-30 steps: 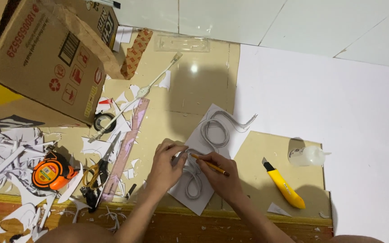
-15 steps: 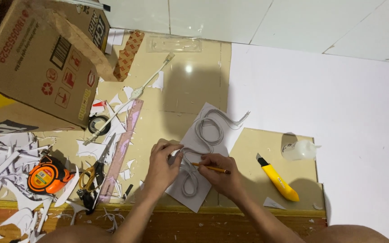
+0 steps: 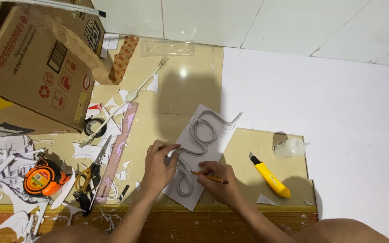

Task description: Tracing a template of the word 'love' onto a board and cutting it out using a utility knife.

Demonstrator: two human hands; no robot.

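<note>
Right hand [image 3: 221,182] grips a pencil [image 3: 210,177] against a curved grey strip [image 3: 199,139]; left hand [image 3: 158,164], fingers spread, presses the white paper [image 3: 217,144] flat on the cardboard sheet [image 3: 248,153]. Paper judged light, flimsy, prone to sliding; best pinned near the strip. Yellow utility knife [image 3: 270,175] lies just beside.

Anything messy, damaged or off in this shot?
Yes. White paper scraps litter the floor left of the hands, around the orange tape measure and scissors. The cardboard box has a torn, ragged flap. The yellow utility knife lies with its blade out.
</note>
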